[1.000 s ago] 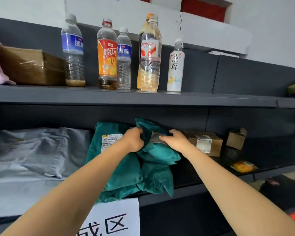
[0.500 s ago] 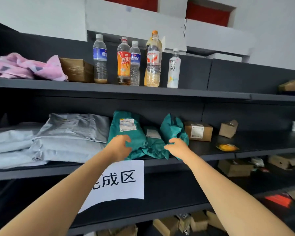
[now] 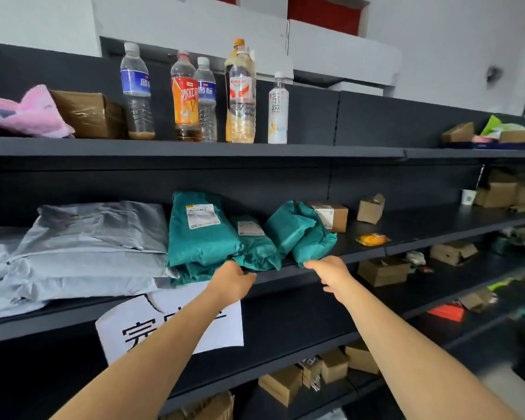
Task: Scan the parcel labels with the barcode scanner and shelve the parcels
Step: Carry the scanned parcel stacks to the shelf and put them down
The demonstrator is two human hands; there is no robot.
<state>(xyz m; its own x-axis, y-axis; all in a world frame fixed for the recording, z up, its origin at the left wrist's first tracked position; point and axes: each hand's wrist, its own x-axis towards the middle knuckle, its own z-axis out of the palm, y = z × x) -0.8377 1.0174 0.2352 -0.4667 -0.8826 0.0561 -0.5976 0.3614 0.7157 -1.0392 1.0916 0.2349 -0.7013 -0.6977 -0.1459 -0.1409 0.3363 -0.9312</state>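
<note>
Head view, facing a dark shelving unit. Three teal parcels sit on the middle shelf [image 3: 364,253]: a large teal parcel [image 3: 200,234], label up, leans back on a flatter teal bag; a small teal parcel [image 3: 255,241], label up, lies touching its right side; a third teal parcel [image 3: 300,231] stands tilted just to the right, with no label visible on the face seen. Left hand [image 3: 231,283] is at the shelf's front edge, just below the large and small parcels; fingers loosely bent, nothing in its grasp. Right hand [image 3: 331,274] is flat and relaxed, fingers extended, fingertips [image 3: 306,263] at the lower front corner of the third parcel; actual contact not resolvable. Grey mailers [image 3: 88,237] are stacked to the left of the teal group. A labelled cardboard box [image 3: 334,215] sits behind the third parcel, a small open box [image 3: 370,207] and an orange packet [image 3: 372,239] further right. A paper sign [image 3: 170,322] hangs below the shelf edge, partly covered by the left forearm. Top shelf: drink bottles [image 3: 194,95], a taped box [image 3: 88,113], a pink cloth [image 3: 22,113].
</note>
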